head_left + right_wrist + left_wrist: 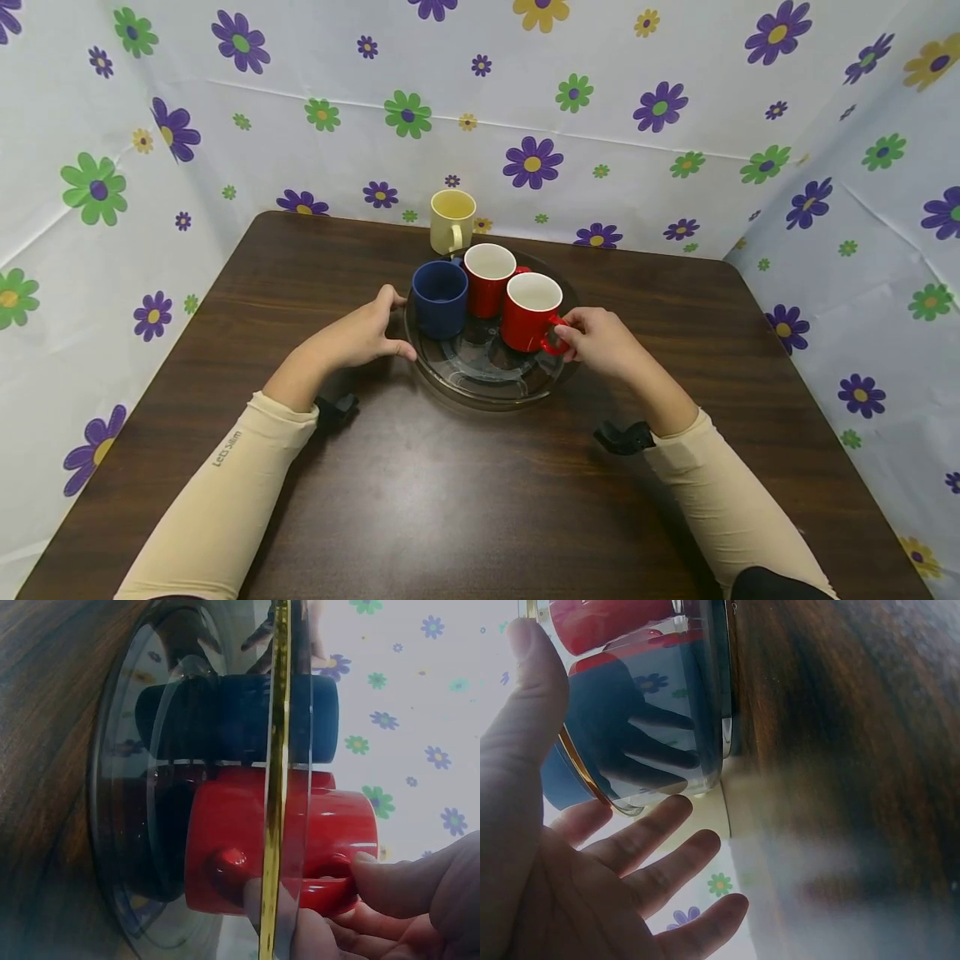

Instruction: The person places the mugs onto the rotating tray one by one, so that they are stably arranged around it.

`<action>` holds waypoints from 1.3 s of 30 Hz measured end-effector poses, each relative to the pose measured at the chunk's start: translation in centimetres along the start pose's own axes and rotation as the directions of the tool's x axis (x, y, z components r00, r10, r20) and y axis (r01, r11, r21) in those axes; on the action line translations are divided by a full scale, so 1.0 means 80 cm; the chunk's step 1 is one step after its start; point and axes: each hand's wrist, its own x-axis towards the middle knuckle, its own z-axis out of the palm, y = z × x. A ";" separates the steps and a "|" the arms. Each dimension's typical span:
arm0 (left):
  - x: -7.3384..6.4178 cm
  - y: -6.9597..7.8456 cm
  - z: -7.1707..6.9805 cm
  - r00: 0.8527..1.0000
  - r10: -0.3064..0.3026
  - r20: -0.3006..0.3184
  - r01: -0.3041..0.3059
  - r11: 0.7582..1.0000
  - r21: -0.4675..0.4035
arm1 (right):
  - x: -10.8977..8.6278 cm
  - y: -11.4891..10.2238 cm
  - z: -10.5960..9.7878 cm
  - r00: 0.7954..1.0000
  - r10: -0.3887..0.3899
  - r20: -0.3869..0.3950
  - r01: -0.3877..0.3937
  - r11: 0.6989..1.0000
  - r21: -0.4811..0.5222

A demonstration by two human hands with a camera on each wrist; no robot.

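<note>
A round clear glass dish with a gold-toned rim stands on the table and holds a blue mug, a front red mug and a rear red mug. My right hand pinches the front red mug's handle between thumb and fingers; in the right wrist view this mug shows through the dish's wall. At the dish's left side my left hand has thumb and fingers spread along the rim. In the left wrist view its fingers are loosely extended beside the glass wall.
Just behind the dish, a yellow mug stands near the back edge of the dark wooden table. Flower-patterned white cloth hangs close around the table's back and sides.
</note>
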 end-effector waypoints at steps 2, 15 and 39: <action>0.001 -0.001 0.001 1.000 0.002 -0.004 -0.002 1.000 0.003 | 0.001 0.000 0.001 1.000 -0.002 -0.009 0.002 1.000 -0.015; 0.000 -0.003 0.003 1.000 -0.005 -0.007 0.005 1.000 0.006 | 0.005 0.000 0.012 0.999 -0.012 -0.037 0.009 0.998 -0.068; 0.003 -0.003 0.002 0.999 0.023 -0.024 -0.023 1.000 0.012 | 0.006 0.006 0.018 0.998 -0.019 -0.064 0.017 0.999 -0.036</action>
